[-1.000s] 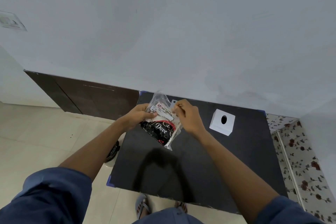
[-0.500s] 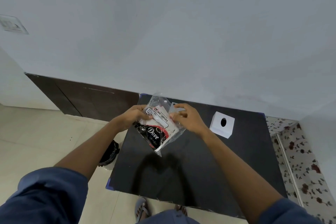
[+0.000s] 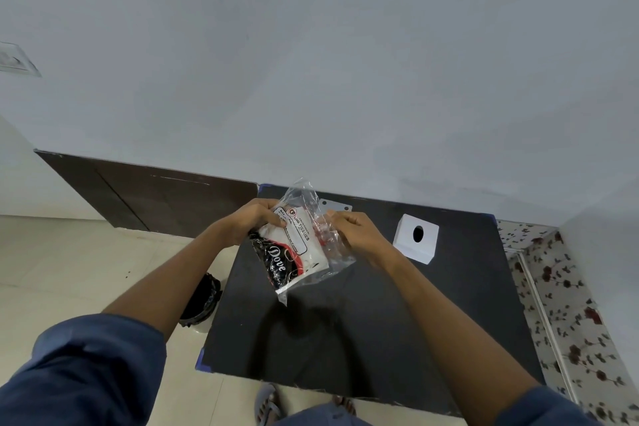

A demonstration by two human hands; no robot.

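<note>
Between both hands (image 3: 255,218) (image 3: 359,235), tissue packet (image 3: 300,254) above black table (image 3: 397,328)

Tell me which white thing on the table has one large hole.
The white box; the flat white plate has only tiny corner holes.

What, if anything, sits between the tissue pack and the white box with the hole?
Nothing visible on the black table between them. Left hand and right hand hold the tissue pack above it, beside the white box.
</note>
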